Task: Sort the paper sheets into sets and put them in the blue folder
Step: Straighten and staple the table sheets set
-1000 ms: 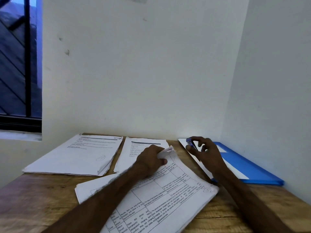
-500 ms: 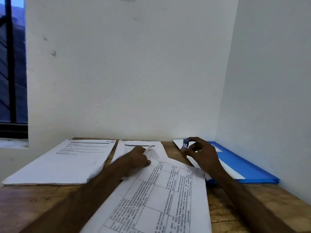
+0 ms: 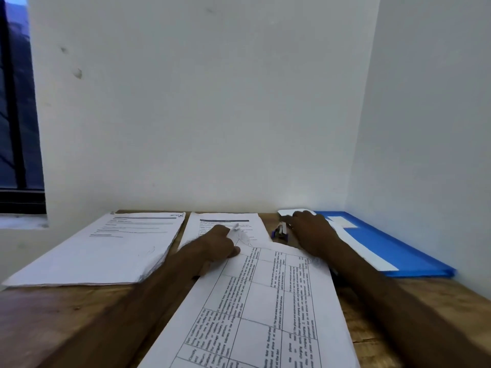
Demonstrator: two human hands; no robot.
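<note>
Well to the left of the left fingers, a thick stack of printed sheets lay flat on the worktop, its near corner ragged. A brush of the forearm could fan it out and mix the sets. Just beyond those fingers lay a thinner middle set, partly covered by the left hand. That hand pinched the upturned top corner of the tabled sheets, thumb pressed on the page. The grip took only the corner, so a lower sheet could slip out of line, or the corner could crease or tear if pulled. These sheets also overlapped the middle set, so dragging them might carry a stray page along. Between the two hands, just left of the right fingers, a small blue stapler, as it seemed, lay on the worktop. Whether it touched the right hand could not be told. That hand looked released and held nothing in view, resting over the end of a white sheet on the blue folder. The folder lay to the right of those fingers, against the wall. A staple driven with the corner misaligned would fix a wrong set, and a nudge could slide the loose white sheet off the folder.
</note>
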